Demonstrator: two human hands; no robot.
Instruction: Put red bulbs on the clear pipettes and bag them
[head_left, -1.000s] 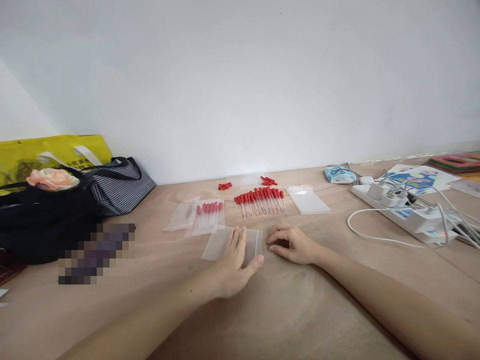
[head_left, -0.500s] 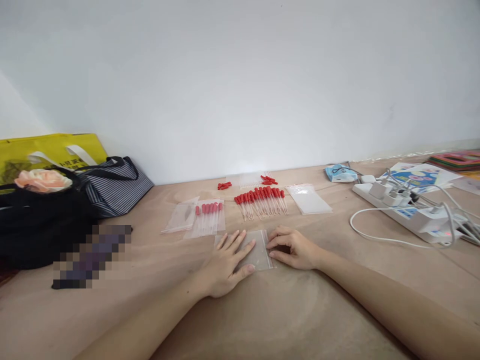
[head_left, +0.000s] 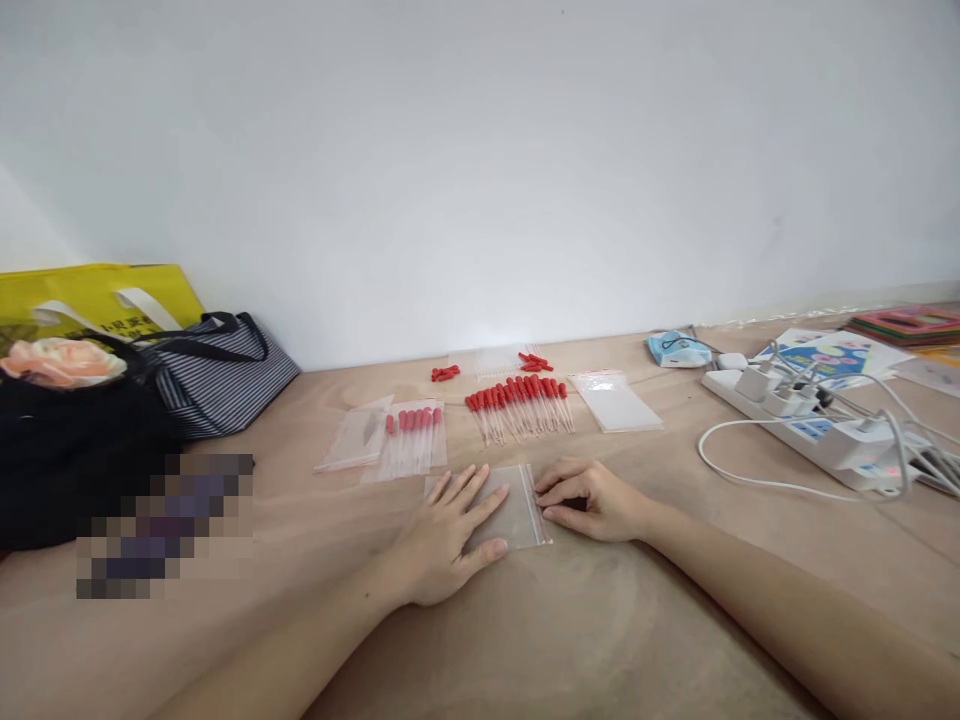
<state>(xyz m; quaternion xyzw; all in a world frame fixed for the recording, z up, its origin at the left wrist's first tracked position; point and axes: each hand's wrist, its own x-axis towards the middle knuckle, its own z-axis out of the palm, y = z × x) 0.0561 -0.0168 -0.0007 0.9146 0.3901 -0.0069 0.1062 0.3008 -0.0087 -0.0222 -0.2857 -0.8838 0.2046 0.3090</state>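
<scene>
A clear zip bag (head_left: 517, 508) lies flat on the brown table cover, its zip edge towards the right. My left hand (head_left: 454, 540) rests on the bag with fingers spread. Thumb and fingers of my right hand (head_left: 585, 500) are pinched at the bag's zip edge. Beyond the hands, several red-capped droppers (head_left: 521, 405) lie in a row. A bag holding several more droppers (head_left: 415, 435) is to their left, beside another clear bag (head_left: 356, 437). A stack of clear bags (head_left: 616, 402) lies to the right of the row.
Loose red caps (head_left: 445, 373) and clear tubes (head_left: 495, 362) lie near the wall. At right are a white power strip (head_left: 802, 425) with cables, a blue mask packet (head_left: 678, 349) and papers. A striped bag (head_left: 225, 375) and black bag (head_left: 82, 450) stand at left.
The view has shifted slightly. My left hand is still spread on the bag, and my right hand remains at its zip edge with almost no movement.
</scene>
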